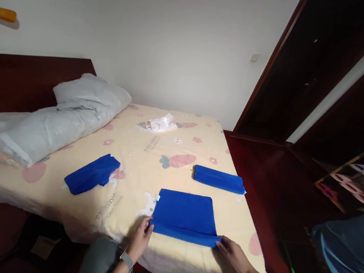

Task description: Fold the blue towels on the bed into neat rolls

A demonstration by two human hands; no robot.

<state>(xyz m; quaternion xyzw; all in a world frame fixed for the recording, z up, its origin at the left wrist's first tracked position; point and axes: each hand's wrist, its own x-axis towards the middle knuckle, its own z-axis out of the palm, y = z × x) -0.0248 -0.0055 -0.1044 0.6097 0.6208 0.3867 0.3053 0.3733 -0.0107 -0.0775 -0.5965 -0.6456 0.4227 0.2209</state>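
A blue cloth (185,211) lies flat on the bed near its front edge, with the near side folded over in a narrow strip and a small white tag at its left. My left hand (141,238) pinches the near left corner of that strip; a watch is on the wrist. At the near right corner, my right hand (233,255) grips the other end of the strip. Behind it to the right lies a long, narrow folded blue cloth (219,179). Another folded blue cloth (92,174), uneven in outline, rests to the left.
Grey bedding (67,117) is heaped along the headboard (24,82). A crumpled white plastic bag (162,123) sits towards the wall. On the right stand a shoe rack with slippers (356,188) and a blue covered shape (351,253).
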